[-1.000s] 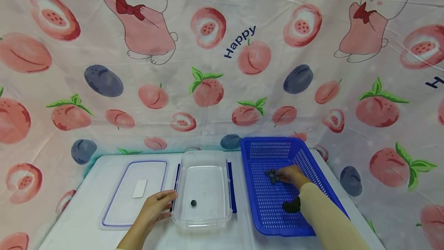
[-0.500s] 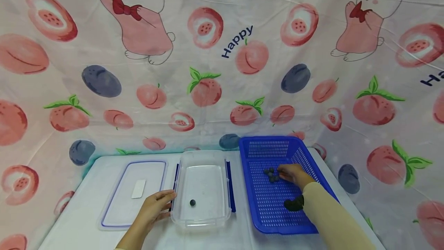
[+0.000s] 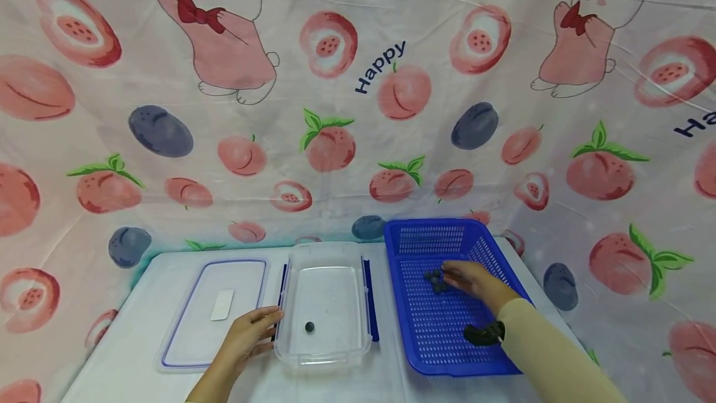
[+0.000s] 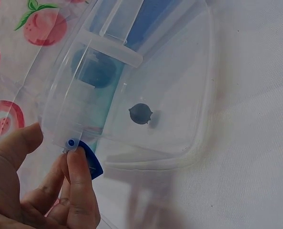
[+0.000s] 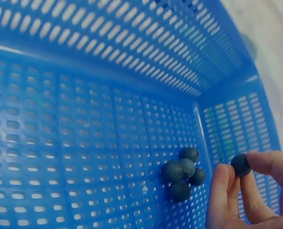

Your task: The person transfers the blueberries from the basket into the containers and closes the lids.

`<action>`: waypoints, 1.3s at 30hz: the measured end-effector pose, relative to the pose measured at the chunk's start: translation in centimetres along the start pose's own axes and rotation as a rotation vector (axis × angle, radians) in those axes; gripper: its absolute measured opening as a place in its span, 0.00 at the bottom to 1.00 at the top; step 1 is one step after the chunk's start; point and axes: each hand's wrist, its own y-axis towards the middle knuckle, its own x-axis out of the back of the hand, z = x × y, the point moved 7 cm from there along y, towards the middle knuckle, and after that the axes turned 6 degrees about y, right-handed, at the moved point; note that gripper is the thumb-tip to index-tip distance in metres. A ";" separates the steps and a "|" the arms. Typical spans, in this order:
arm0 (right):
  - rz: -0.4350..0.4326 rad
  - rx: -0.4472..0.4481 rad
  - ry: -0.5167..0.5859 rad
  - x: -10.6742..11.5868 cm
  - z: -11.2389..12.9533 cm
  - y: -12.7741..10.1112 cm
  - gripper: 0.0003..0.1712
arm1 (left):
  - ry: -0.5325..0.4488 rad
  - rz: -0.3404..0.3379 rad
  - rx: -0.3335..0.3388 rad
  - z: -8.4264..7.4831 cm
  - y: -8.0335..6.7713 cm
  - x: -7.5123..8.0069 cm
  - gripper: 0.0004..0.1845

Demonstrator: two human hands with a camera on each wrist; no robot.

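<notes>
In the head view my left hand (image 3: pixel 248 334) is at the left side of a clear plastic container (image 3: pixel 323 353). Seen from the left wrist, its thumb and fingertips hold the container's edge beside a blue latch (image 4: pixel 91 164). A single blueberry (image 4: pixel 140 114) lies on the container's floor. My right hand (image 3: pixel 475 282) is inside a blue perforated basket (image 3: pixel 411 347). Between its thumb and fingers it pinches one blueberry (image 5: pixel 241 164), clear in the right wrist view. Several other blueberries (image 5: pixel 179 192) sit in a cluster on the basket floor beside that hand.
A clear lid with a blue seal (image 3: pixel 178 341) and a white rectangle (image 3: pixel 222 305) on it lies left of the container. Another blue latch (image 3: pixel 371 303) hangs out along the container's right side. A fruit-print cloth (image 3: pixel 330 216) rises behind the white table (image 3: pixel 134 316).
My right hand has come up slightly from the blueberry cluster, its forearm shifting right. My left hand keeps its place at the container. The head view has turned slightly right.
</notes>
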 end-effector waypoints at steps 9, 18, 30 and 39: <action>0.131 0.048 -0.038 -1.9 0.3 -1.9 0.31 | 0.011 0.010 -0.007 0.0 -0.1 -0.1 0.28; 0.208 0.067 -0.038 -3.8 0.2 -4.0 0.23 | 0.008 0.016 -0.005 -0.1 -0.1 -0.1 0.30; 0.291 0.105 -0.143 -6.1 0.5 -6.0 0.30 | 0.000 0.015 -0.005 -0.2 -0.2 -0.1 0.30; 0.317 0.104 -0.175 -8.2 0.4 -7.5 0.28 | -0.003 0.021 -0.007 -0.2 -0.2 0.0 0.29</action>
